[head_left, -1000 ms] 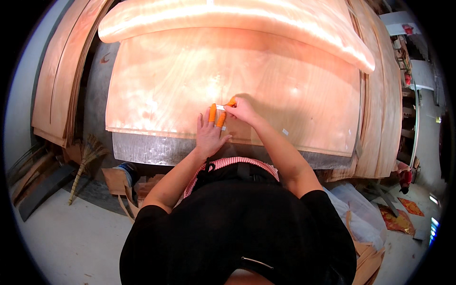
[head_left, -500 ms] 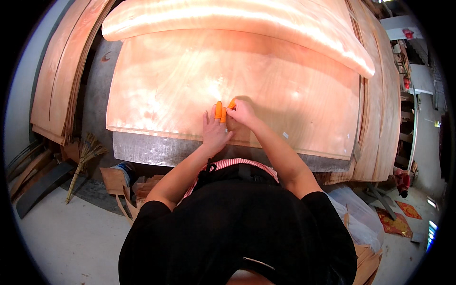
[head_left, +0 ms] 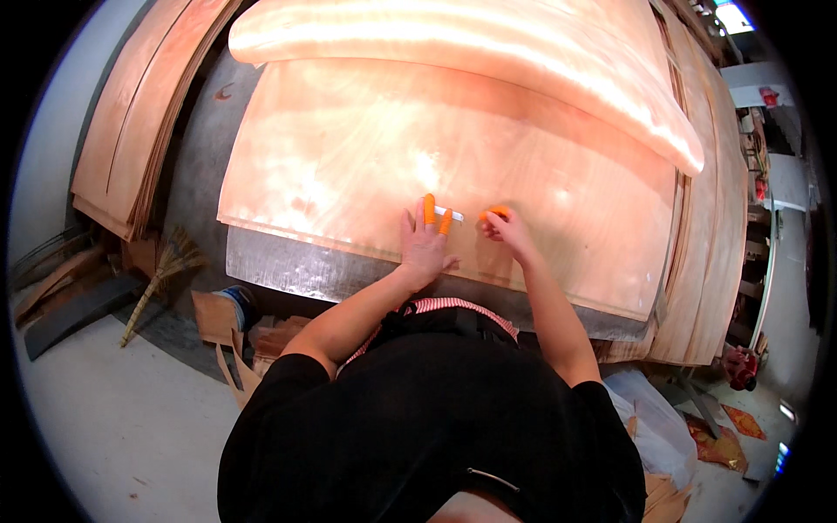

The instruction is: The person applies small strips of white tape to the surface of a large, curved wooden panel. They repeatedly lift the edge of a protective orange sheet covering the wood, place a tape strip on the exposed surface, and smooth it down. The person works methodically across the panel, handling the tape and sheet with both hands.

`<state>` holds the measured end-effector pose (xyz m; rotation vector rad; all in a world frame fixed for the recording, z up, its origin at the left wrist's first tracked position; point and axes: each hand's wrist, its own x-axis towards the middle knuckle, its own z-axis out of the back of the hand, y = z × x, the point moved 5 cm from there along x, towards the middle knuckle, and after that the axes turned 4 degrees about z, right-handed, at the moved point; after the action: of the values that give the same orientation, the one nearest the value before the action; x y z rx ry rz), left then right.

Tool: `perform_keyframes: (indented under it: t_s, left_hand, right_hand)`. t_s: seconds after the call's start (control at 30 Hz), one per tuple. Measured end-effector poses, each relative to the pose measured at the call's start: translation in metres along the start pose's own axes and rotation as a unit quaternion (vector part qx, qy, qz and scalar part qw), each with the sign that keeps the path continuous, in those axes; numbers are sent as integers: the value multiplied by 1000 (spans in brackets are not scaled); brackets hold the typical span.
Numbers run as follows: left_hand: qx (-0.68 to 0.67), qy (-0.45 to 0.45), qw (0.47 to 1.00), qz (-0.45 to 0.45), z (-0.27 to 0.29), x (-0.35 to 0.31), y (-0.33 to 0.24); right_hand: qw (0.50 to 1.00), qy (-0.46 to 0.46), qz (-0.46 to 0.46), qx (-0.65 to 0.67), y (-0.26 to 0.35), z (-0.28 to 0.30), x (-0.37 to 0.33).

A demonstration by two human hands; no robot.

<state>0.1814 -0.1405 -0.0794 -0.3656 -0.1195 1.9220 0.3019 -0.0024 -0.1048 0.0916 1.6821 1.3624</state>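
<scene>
A large thin sheet of reddish wood veneer point(head_left: 349, 157) lies flat on a grey metal table point(head_left: 288, 266). My left hand point(head_left: 425, 244) rests flat on the sheet near its front edge, with orange covers on two fingertips. A short strip of white tape point(head_left: 451, 213) lies on the veneer just beyond those fingertips. My right hand point(head_left: 506, 228), with an orange fingertip cover, is a little to the right, fingers curled and pinched at the sheet; whether it grips the tape's end is too small to tell.
A second veneer sheet point(head_left: 488, 52) curls up along the far side. Veneer stacks point(head_left: 122, 131) stand at the left and more stacked veneer point(head_left: 711, 227) at the right. A straw broom point(head_left: 161, 275), wood scraps point(head_left: 222, 322) and plastic bags point(head_left: 654, 418) lie on the floor.
My hands were together over one spot on the sheet. Now the right hand has moved off to the right, and a strip of white tape shows between the two.
</scene>
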Motion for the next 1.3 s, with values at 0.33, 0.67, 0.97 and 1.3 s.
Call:
perform_keyframes:
  t_s: [0.33, 0.67, 0.97, 1.3]
  left_hand:
    - [-101, -49, 994, -17, 2, 1, 4]
    - [-86, -19, 992, -85, -9, 14, -22]
    - [-117, -90, 987, -58, 8, 5, 41]
    - [-68, -84, 994, 29, 21, -36, 95]
  right_hand:
    - [986, -140, 43, 82, -38, 54, -38]
    - [972, -179, 87, 127, -55, 65, -43]
    - [950, -243, 181, 80, -67, 82, -42]
    - [928, -260, 227, -138, -33, 54, -57]
